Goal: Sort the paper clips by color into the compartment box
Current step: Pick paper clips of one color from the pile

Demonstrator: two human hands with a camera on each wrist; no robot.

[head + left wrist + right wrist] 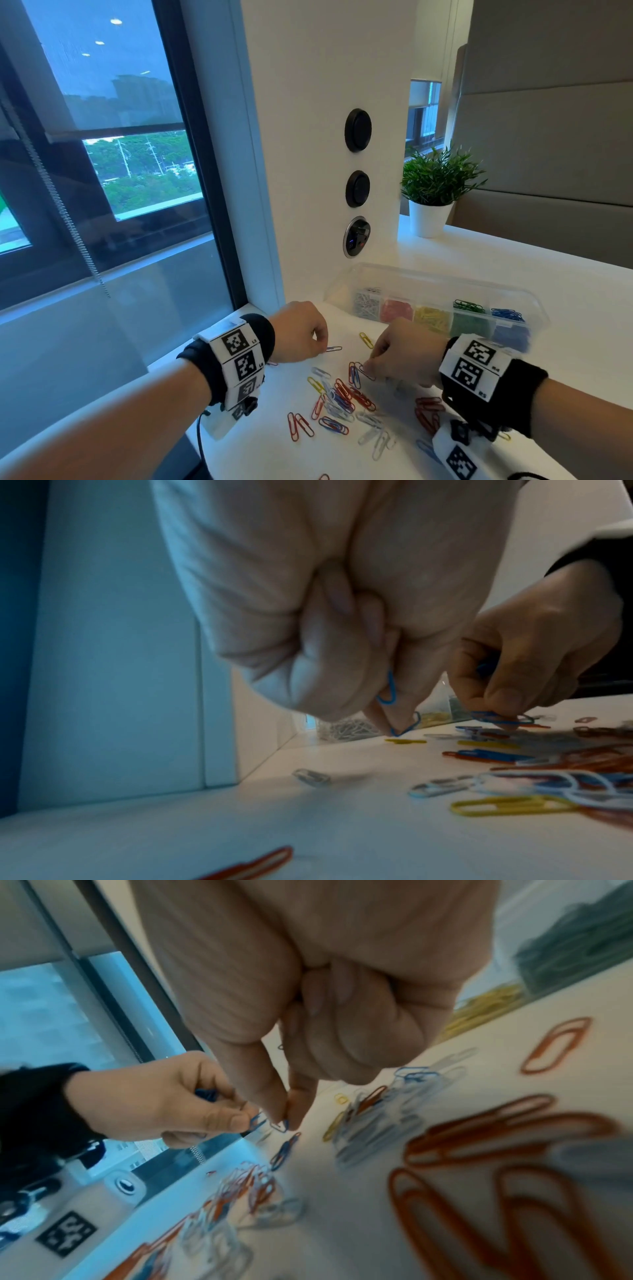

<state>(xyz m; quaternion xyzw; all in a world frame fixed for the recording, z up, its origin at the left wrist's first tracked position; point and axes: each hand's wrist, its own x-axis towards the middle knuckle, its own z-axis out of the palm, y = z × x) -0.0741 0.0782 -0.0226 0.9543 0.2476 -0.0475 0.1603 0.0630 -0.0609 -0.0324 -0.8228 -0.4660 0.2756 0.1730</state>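
Many loose multicoloured paper clips (337, 401)

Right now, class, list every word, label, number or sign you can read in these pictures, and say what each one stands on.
"L3": white marker band on the left wrist, beside its top square code.
"L4": same band, beside the next code down.
"R4": white marker band on the right wrist, beside its upper code.
"R5": same band, beside the lower code.
Lowest left-band label: too small to read.
Clear plastic compartment box: no readable text.
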